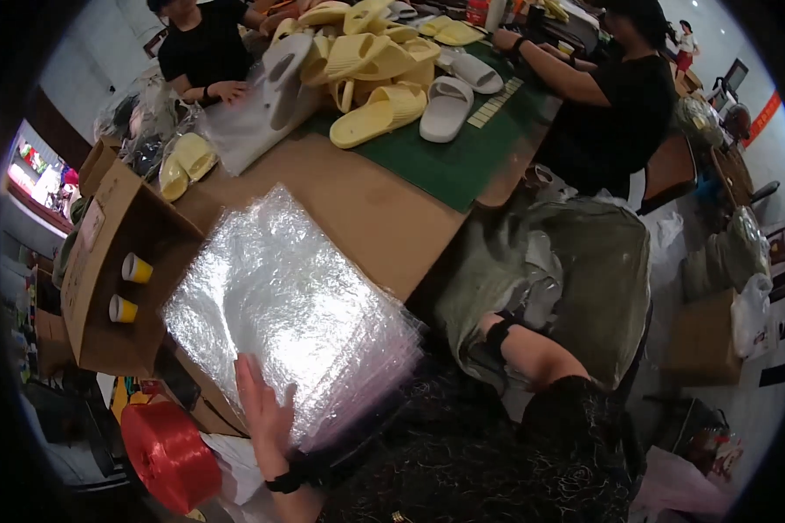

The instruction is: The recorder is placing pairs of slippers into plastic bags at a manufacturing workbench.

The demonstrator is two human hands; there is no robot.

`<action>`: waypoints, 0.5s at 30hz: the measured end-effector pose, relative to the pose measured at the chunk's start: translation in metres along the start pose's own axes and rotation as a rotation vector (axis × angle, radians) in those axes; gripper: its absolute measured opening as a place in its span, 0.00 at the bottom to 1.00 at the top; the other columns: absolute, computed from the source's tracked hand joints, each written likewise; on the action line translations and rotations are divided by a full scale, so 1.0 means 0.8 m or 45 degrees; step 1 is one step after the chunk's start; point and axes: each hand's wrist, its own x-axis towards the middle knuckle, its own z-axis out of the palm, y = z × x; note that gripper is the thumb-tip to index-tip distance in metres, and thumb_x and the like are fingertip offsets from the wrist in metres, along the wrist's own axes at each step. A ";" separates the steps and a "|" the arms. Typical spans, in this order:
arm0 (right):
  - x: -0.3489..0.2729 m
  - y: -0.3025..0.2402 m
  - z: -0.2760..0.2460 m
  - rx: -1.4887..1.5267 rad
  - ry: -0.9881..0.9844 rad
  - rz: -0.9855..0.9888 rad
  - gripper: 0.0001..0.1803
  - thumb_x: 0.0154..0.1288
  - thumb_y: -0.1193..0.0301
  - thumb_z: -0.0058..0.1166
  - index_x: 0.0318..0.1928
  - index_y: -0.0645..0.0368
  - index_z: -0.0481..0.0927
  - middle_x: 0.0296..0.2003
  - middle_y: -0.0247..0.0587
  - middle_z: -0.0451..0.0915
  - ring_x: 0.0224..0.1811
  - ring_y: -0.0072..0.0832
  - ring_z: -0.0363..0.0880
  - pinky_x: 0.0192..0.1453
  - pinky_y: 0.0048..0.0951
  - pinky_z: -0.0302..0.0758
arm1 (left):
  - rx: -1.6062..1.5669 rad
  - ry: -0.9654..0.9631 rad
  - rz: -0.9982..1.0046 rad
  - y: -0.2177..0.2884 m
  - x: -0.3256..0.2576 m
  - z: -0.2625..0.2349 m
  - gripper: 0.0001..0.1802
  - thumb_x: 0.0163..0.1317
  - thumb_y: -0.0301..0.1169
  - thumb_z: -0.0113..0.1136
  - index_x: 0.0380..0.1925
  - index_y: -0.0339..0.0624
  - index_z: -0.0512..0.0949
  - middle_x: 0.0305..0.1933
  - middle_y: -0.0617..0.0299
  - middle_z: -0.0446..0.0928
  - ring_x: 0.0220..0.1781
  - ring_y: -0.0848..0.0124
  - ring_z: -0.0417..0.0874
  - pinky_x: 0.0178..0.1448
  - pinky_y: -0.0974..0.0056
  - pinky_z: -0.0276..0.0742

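A stack of shiny clear plastic bags (279, 296) lies on the near part of the cardboard-covered table. My left hand (266, 405) rests against its near left edge, fingers stretched out and holding nothing. On the right, my right arm reaches into a large olive-green sack (597, 288) that gapes beside the table. Only a bit of my right hand (488, 323) shows past the black wristband; its fingers are hidden by the sack. Deeper in the sack is something pale grey (542, 272), perhaps slippers, that I cannot make out fully.
Yellow slippers (379, 57) are heaped at the far side, with a grey slipper (447, 109) on a green mat (427, 170). A cardboard box (105, 270) with yellow-and-white rolls stands left, above a red twine roll (170, 455). Two people (624, 96) work across the table.
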 end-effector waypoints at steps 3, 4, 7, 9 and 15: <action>0.003 -0.011 -0.033 -0.027 -0.054 -0.031 0.21 0.55 0.70 0.63 0.51 0.61 0.85 0.50 0.55 0.85 0.52 0.52 0.83 0.56 0.44 0.79 | -1.300 -0.127 -0.417 0.037 0.006 -0.028 0.44 0.67 0.34 0.60 0.78 0.42 0.51 0.83 0.54 0.49 0.83 0.57 0.51 0.80 0.56 0.52; 0.000 -0.008 -0.039 -0.058 -0.069 -0.069 0.21 0.54 0.70 0.63 0.51 0.61 0.85 0.49 0.55 0.85 0.52 0.52 0.83 0.55 0.44 0.79 | -0.466 -0.284 -0.082 -0.034 0.017 -0.046 0.44 0.60 0.35 0.68 0.74 0.35 0.60 0.79 0.42 0.56 0.82 0.49 0.53 0.80 0.53 0.55; -0.022 0.009 -0.049 -0.071 -0.045 -0.129 0.21 0.55 0.69 0.63 0.51 0.60 0.85 0.50 0.55 0.84 0.52 0.52 0.83 0.56 0.44 0.79 | 0.430 -0.338 -0.024 0.034 0.027 -0.061 0.42 0.59 0.41 0.70 0.71 0.37 0.66 0.78 0.40 0.58 0.81 0.47 0.54 0.79 0.50 0.57; -0.040 0.034 -0.057 -0.038 0.074 -0.205 0.22 0.56 0.69 0.63 0.53 0.60 0.84 0.52 0.55 0.83 0.54 0.51 0.82 0.57 0.43 0.78 | 0.551 -0.282 -0.006 0.081 0.027 -0.058 0.41 0.58 0.44 0.72 0.68 0.39 0.70 0.77 0.38 0.58 0.79 0.45 0.58 0.78 0.48 0.58; -0.044 -0.009 -0.134 0.033 0.393 -0.499 0.24 0.60 0.66 0.62 0.56 0.59 0.81 0.58 0.53 0.80 0.58 0.50 0.79 0.60 0.41 0.76 | -0.231 -0.825 0.465 0.258 0.054 0.062 0.53 0.59 0.54 0.70 0.72 0.30 0.57 0.74 0.31 0.60 0.77 0.40 0.61 0.77 0.48 0.61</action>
